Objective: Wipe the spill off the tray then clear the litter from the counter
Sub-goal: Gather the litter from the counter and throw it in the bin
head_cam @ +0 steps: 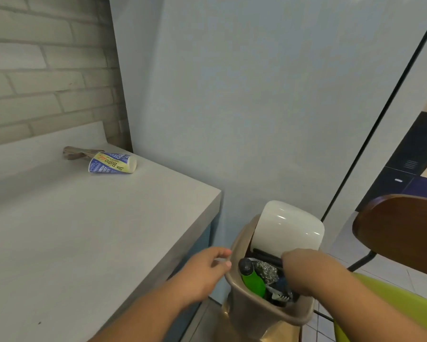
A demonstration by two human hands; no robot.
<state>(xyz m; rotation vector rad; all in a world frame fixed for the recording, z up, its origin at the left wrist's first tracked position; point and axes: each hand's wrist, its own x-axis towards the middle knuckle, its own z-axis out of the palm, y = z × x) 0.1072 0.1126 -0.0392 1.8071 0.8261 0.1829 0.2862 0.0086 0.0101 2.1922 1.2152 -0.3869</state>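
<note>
Bin [234,290], lid [286,225] tipped back: I am reaching deep so litter should fall clear. Right hand [298,264] inside, left hand [207,265] beside the rim, grips unclear. Cup [112,162] lying on far bench [84,230].

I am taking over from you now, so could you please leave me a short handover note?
Left hand: at the bin's rim; I cannot tell if it holds anything.
Right hand: reaches into the bin below its tipped lid; fingers hidden.
In the bin: a green bottle and foil.
To clear from the counter: a paper cup on its side, with brown paper just behind it.
The tray is not in view, so the wiping is unconfirmed.
</note>
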